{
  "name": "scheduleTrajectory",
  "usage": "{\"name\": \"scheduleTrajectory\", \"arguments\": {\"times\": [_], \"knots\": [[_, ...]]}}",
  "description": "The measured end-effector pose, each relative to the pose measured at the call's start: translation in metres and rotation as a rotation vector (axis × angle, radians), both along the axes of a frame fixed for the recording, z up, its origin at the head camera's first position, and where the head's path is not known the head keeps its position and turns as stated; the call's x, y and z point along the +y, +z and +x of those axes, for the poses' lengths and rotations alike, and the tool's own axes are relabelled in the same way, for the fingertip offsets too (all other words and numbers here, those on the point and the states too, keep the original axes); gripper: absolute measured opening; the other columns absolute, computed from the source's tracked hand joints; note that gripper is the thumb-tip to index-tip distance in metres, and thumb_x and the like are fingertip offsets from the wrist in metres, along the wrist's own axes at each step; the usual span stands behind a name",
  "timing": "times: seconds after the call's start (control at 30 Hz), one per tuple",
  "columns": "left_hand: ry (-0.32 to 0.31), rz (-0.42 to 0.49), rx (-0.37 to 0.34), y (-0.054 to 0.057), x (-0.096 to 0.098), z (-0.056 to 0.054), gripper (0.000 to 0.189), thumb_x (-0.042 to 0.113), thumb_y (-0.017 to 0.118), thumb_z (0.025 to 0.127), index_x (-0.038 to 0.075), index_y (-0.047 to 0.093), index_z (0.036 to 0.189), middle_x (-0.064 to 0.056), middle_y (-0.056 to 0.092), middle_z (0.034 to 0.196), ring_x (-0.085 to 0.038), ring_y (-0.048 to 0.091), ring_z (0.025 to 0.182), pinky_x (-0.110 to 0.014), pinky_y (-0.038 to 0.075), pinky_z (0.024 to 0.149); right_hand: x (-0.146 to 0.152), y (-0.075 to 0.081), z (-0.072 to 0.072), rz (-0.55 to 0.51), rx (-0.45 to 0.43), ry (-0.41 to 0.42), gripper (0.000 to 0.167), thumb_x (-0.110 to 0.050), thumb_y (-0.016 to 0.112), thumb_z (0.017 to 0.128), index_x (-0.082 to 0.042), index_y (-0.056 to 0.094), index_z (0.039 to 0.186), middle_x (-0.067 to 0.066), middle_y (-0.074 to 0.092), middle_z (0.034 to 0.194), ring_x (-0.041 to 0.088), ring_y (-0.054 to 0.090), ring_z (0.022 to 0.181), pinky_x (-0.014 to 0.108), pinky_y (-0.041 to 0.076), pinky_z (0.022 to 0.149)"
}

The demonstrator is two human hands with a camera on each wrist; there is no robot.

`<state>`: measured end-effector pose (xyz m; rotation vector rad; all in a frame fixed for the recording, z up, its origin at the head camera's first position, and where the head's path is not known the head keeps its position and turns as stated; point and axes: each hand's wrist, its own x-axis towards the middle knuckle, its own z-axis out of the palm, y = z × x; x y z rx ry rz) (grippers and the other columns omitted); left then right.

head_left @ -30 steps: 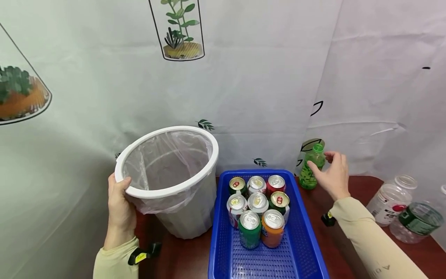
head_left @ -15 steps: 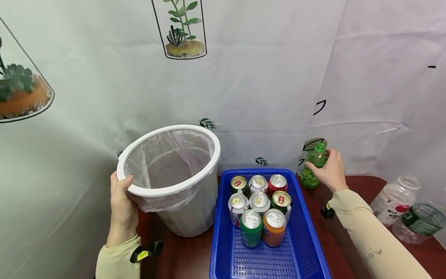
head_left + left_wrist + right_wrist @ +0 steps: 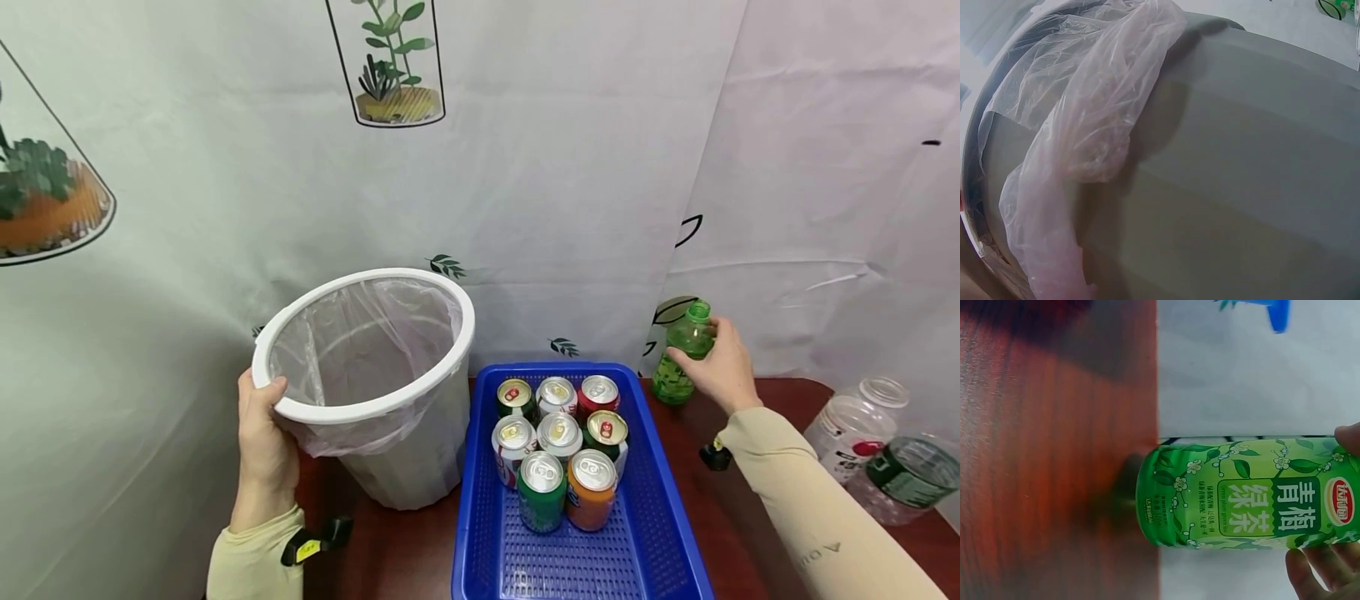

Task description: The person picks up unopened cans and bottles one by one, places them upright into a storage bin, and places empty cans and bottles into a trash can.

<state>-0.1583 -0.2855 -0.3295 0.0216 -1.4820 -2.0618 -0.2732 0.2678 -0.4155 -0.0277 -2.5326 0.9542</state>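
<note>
My left hand (image 3: 262,442) grips the white rim of a grey trash can (image 3: 405,467) on the left, thumb over the top edge. A clear plastic bag (image 3: 1091,100) lines the can and folds down outside, filling much of the left wrist view. At the back right, my right hand (image 3: 722,367) holds an uncapped green plastic tea bottle (image 3: 675,379) around its upper body, thumb on one side and fingers on the other. In the right wrist view the bottle's label (image 3: 1272,494) shows white blossoms, and its base is by the tabletop.
A blue plastic basket (image 3: 465,533) between the hands holds several drink cans (image 3: 558,433) at its back. Clear plastic jars (image 3: 855,425) stand at the right edge of the dark red table (image 3: 375,558). A white printed cloth (image 3: 562,167) hangs behind.
My right hand has closed around the green bottle, which now leans slightly with its neck shifted right and up. The left hand stays on the trash can's rim.
</note>
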Motion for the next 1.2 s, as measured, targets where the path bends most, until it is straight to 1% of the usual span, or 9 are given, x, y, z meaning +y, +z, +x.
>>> {"name": "scheduleTrajectory", "arguments": {"times": [0.2, 0.27, 0.37, 0.43, 0.6, 0.73, 0.83, 0.9, 1.2], "knots": [[-0.008, 0.003, 0.009, 0.000, 0.000, 0.000, 0.030, 0.017, 0.046, 0.096, 0.013, 0.049, 0.125, -0.002, 0.049, 0.124, -0.018, 0.046, 0.110, -0.027, 0.036, 0.093, -0.001, 0.028, 0.007, -0.027, 0.036, 0.036, 0.085, -0.033, 0.072, 0.095, 0.012, 0.029, 0.152, 0.040, 0.043, 0.141, 0.055, 0.046, 0.123, 0.067, 0.041, 0.096], [-0.009, 0.003, 0.012, 0.000, 0.000, 0.000, 0.030, 0.018, 0.046, 0.096, 0.013, 0.049, 0.126, -0.002, 0.048, 0.125, -0.018, 0.046, 0.110, -0.027, 0.036, 0.093, -0.002, 0.039, 0.008, -0.028, 0.059, 0.043, 0.083, -0.033, 0.073, 0.095, 0.011, 0.031, 0.151, 0.038, 0.045, 0.140, 0.052, 0.050, 0.115, 0.063, 0.043, 0.091], [-0.008, 0.000, 0.015, 0.000, 0.000, 0.000, 0.031, 0.018, 0.046, 0.097, 0.013, 0.049, 0.128, -0.002, 0.048, 0.126, -0.019, 0.046, 0.111, -0.028, 0.036, 0.093, -0.006, 0.055, 0.010, -0.025, 0.084, 0.048, 0.081, -0.034, 0.073, 0.094, 0.009, 0.033, 0.150, 0.036, 0.048, 0.138, 0.046, 0.054, 0.104, 0.050, 0.045, 0.082], [-0.010, 0.000, 0.014, 0.000, 0.000, 0.000, 0.031, 0.018, 0.046, 0.097, 0.013, 0.049, 0.128, -0.002, 0.048, 0.126, -0.019, 0.046, 0.111, -0.028, 0.036, 0.093, -0.009, 0.066, 0.011, -0.029, 0.098, 0.053, 0.079, -0.034, 0.073, 0.094, 0.007, 0.034, 0.149, 0.034, 0.049, 0.137, 0.044, 0.055, 0.102, 0.040, 0.043, 0.078], [-0.008, 0.001, 0.005, 0.001, 0.001, 0.001, 0.030, 0.018, 0.046, 0.096, 0.013, 0.049, 0.126, -0.001, 0.049, 0.125, -0.018, 0.046, 0.110, -0.027, 0.036, 0.093, -0.023, 0.092, 0.016, -0.098, 0.142, 0.079, 0.076, -0.035, 0.075, 0.092, 0.002, 0.038, 0.147, 0.028, 0.051, 0.135, 0.040, 0.055, 0.111, 0.022, 0.040, 0.077], [-0.001, 0.008, 0.002, 0.000, 0.001, 0.001, 0.030, 0.018, 0.045, 0.096, 0.014, 0.050, 0.126, -0.001, 0.049, 0.124, -0.018, 0.046, 0.109, -0.027, 0.037, 0.092, -0.043, 0.115, 0.020, -0.151, 0.183, 0.123, 0.071, -0.036, 0.077, 0.091, -0.003, 0.042, 0.143, 0.015, 0.054, 0.128, 0.022, 0.056, 0.105, 0.010, 0.043, 0.077], [0.004, 0.009, 0.001, 0.000, 0.001, 0.000, 0.030, 0.018, 0.045, 0.097, 0.014, 0.049, 0.126, -0.002, 0.049, 0.124, -0.018, 0.046, 0.109, -0.027, 0.037, 0.092, -0.062, 0.131, 0.023, -0.218, 0.222, 0.189, 0.064, -0.031, 0.080, 0.090, -0.007, 0.046, 0.139, 0.003, 0.055, 0.119, 0.011, 0.057, 0.098, 0.009, 0.046, 0.077], [0.003, 0.009, 0.004, 0.000, 0.001, 0.000, 0.031, 0.018, 0.045, 0.097, 0.014, 0.049, 0.127, -0.002, 0.048, 0.125, -0.018, 0.046, 0.110, -0.027, 0.037, 0.092, -0.075, 0.142, 0.025, -0.281, 0.247, 0.244, 0.061, -0.027, 0.080, 0.089, -0.010, 0.047, 0.138, -0.001, 0.057, 0.117, 0.008, 0.058, 0.098, 0.011, 0.049, 0.079], [0.001, 0.014, 0.013, 0.000, 0.002, -0.001, 0.030, 0.019, 0.046, 0.097, 0.014, 0.049, 0.126, -0.003, 0.049, 0.125, -0.018, 0.046, 0.109, -0.027, 0.037, 0.092, -0.137, 0.184, 0.039, -0.649, 0.331, 0.515, 0.059, -0.010, 0.077, 0.089, -0.013, 0.049, 0.141, 0.004, 0.062, 0.129, 0.018, 0.061, 0.116, 0.024, 0.054, 0.092]]}}
